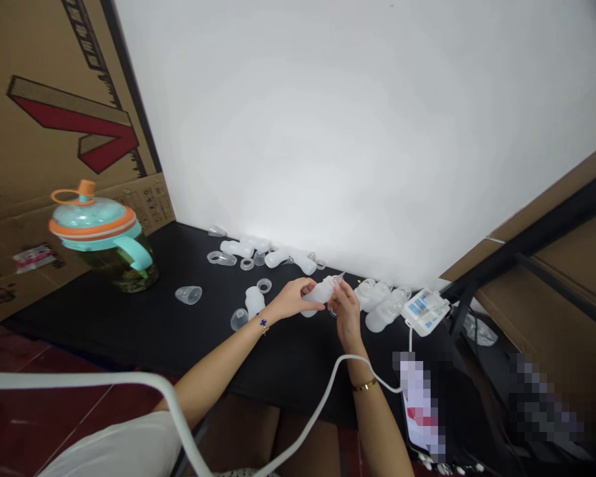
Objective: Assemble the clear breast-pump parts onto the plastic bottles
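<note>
Half-curled left hand and pinching right hand hold a bottle nearer the white wall than the worktop's front edge.

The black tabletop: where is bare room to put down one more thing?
Free: between the teal and orange lidded jug and clear plastic cap; in front of that cap; between both forearms, partly crossed by the white cable. Crowded: along the white wall, and right of the right hand, where translucent white bottles lie near a white box.
</note>
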The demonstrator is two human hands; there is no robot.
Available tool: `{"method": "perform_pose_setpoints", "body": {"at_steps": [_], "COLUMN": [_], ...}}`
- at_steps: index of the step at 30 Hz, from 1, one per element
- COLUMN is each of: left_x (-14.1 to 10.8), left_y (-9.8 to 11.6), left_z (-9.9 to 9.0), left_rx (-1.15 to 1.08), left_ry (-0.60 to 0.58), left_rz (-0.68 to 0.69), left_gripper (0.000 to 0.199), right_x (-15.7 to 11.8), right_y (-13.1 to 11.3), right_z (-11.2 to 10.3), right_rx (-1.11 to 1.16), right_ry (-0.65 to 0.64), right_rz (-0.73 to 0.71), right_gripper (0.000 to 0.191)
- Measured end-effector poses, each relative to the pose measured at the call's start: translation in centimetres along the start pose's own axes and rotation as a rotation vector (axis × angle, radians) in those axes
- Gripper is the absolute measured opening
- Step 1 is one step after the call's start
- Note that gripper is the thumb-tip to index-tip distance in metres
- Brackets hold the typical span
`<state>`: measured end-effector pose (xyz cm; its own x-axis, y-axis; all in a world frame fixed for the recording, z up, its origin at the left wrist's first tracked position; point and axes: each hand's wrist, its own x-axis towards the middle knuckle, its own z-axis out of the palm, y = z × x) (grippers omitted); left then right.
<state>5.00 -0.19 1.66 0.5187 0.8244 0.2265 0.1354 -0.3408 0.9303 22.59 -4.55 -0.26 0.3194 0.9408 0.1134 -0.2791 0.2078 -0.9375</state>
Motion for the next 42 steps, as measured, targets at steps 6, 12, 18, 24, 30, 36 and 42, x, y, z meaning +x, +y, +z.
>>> {"method": "perform_pose_setpoints", "body": {"at_steps": [6, 12, 18, 24, 30, 36, 42], "left_x": [0.1, 0.0, 0.0, 0.0, 0.0, 0.0, 0.0], "left_y": [-0.8, -1.2, -0.7, -0.5, -0.2, 0.0, -0.1], "left_z": [0.2, 0.4, 0.4, 0.4, 0.4, 0.2, 0.3], "left_rx": [0.103, 0.333, 0.450, 0.465, 0.404, 0.389, 0.459], "left_ry": [0.033, 0.114, 0.144, 0.149, 0.177, 0.187, 0.188], "left_rz": [0.044, 0.146, 0.120, 0.088, 0.074, 0.053, 0.074], "left_gripper": [0.047, 0.039, 0.041, 0.045, 0.047, 0.049, 0.049], "right_x": [0.0, -0.1, 0.0, -0.1, 0.0, 0.1, 0.1], "right_y": [0.0, -0.1, 0.0, -0.2, -0.1, 0.1, 0.1], "right_z": [0.2, 0.2, 0.3, 0.4, 0.2, 0.0, 0.0], "right_rx": [-0.017, -0.048, -0.070, -0.035, -0.011, 0.003, -0.032], "right_ry": [0.018, 0.001, 0.026, 0.012, 0.011, 0.020, 0.029], "right_rz": [-0.021, -0.056, -0.058, -0.001, 0.045, 0.037, 0.004], "right_gripper": [0.044, 0.036, 0.040, 0.048, 0.049, 0.049, 0.054]}}
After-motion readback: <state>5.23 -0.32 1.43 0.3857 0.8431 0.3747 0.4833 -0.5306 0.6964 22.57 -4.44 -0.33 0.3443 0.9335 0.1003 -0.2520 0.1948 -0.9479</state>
